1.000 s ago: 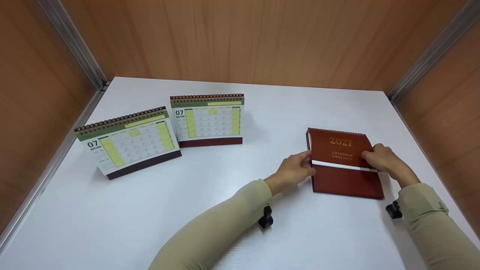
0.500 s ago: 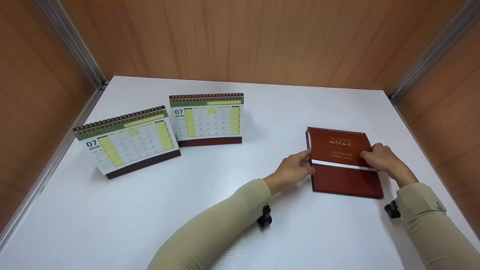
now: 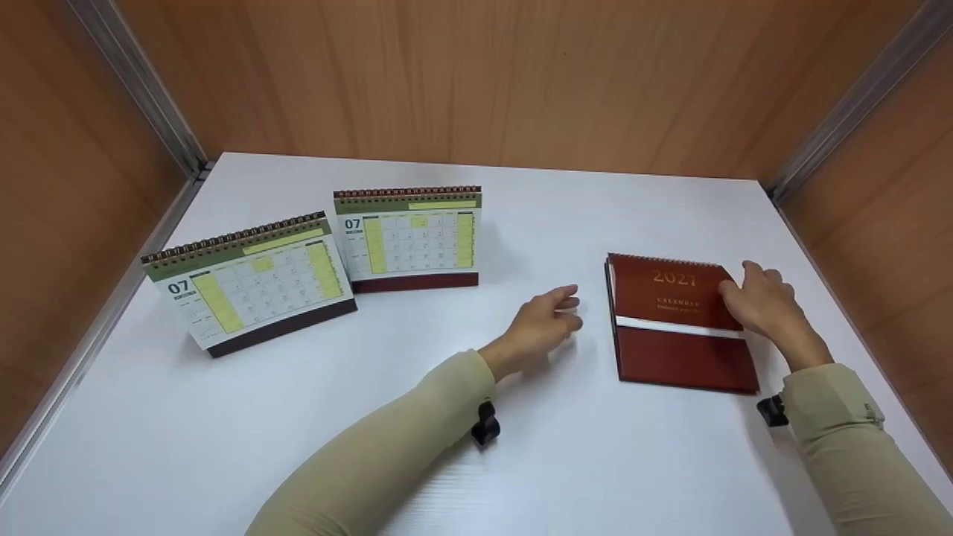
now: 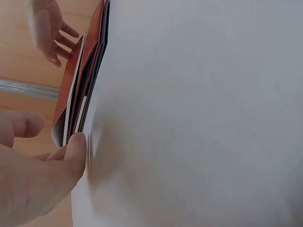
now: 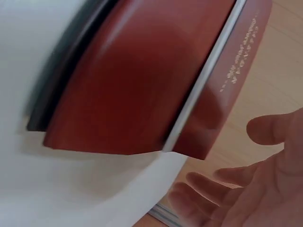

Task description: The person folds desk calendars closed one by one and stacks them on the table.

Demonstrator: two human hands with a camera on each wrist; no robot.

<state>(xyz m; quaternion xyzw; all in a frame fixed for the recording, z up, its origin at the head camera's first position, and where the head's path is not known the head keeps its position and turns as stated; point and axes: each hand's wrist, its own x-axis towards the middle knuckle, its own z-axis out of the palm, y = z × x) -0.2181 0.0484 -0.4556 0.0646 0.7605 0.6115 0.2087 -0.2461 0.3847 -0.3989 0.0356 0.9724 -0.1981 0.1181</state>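
A dark red desk calendar, marked 2027 in gold, lies folded low on the right of the white table. Its shorter cover ends in a white strip above a plain red panel. To its left, my left hand is off the calendar with fingers loosely bent and nothing in them. My right hand is beside the calendar's right edge, its thumb overlapping the cover in the head view. In the right wrist view a gap shows between that hand's spread fingers and the red cover.
Two spiral desk calendars stand upright at the left, both on page 07: a dark-based one turned at an angle, and a red-based one behind it. Wooden panels with metal corner posts enclose the white table.
My left hand has let go of the red calendar's left edge and moved left. My right hand has loosened from the right edge and shifted slightly up. The calendar stays in place.
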